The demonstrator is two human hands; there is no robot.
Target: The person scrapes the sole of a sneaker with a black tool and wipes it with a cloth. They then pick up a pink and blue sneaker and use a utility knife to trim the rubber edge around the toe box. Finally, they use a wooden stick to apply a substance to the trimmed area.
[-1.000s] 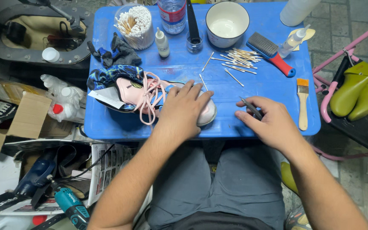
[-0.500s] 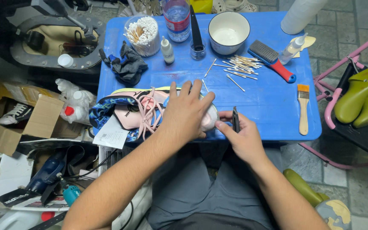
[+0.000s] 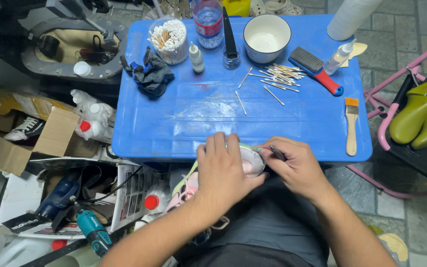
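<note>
Both hands and the sneaker [image 3: 245,160] have come off the blue table [image 3: 184,123] toward the lap; the shoe now sits at the table's near edge. Left hand [image 3: 223,170] is closed flat over the upper, pinning it. Right hand [image 3: 297,165] pinches a thin dark tool [image 3: 277,153] at the toe. For clean work, keep the shoe firmly braced and apply short, light strokes. Cotton swabs [image 3: 282,75] and the scrub brush [image 3: 317,71] lie well apart.
</note>
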